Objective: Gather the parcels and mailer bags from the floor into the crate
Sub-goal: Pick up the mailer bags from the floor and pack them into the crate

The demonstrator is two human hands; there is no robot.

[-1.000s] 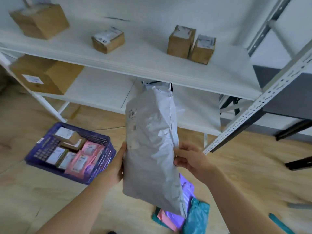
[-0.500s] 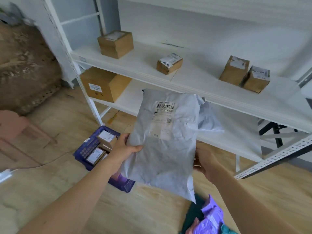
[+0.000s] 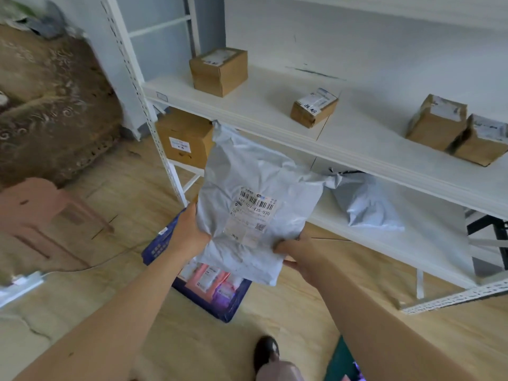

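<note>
Now I hold the grey mailer bag point(image 3: 255, 215) directly above the crate point(image 3: 158, 250).
My left hand point(image 3: 189, 235) grips the bag's left edge and my right hand point(image 3: 299, 254) pinches its lower corner, thumb on the front. It looks soft, light and slick, creasing between my grips, so I judge the edges the surest hold; squeezing the middle would likely let it slide.

The mailer bag point(image 3: 255, 215) hangs over the crate point(image 3: 217, 307) on the floor point(image 3: 192, 342), before the rack point(image 3: 149, 122). Boxes point(image 3: 218, 71) stand on its upper shelf point(image 3: 264, 108); a carton point(image 3: 184, 138) and second bag point(image 3: 368, 207) lie on the lower shelf point(image 3: 434, 237).
</note>
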